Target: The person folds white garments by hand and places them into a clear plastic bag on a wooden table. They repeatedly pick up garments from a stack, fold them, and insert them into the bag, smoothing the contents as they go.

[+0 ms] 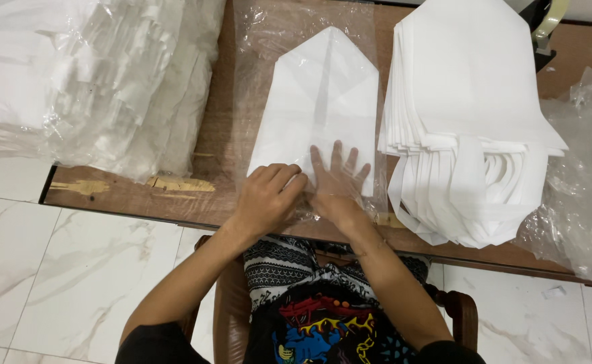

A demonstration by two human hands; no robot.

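A folded white cloth piece (319, 101) with a pointed far end lies inside a clear plastic bag (262, 74) on the brown wooden table (218, 114). My right hand (338, 178) is inside the bag's near opening, fingers spread flat on the cloth's near edge. My left hand (269, 195) is curled just to its left, pinching the bag's open edge at the table's near side.
A tall stack of the same white folded pieces (468, 114) stands to the right. Crumpled clear plastic (579, 182) lies at the far right. A heap of bagged white pieces (87, 74) fills the left. Below is white marble floor (73, 269) and my chair.
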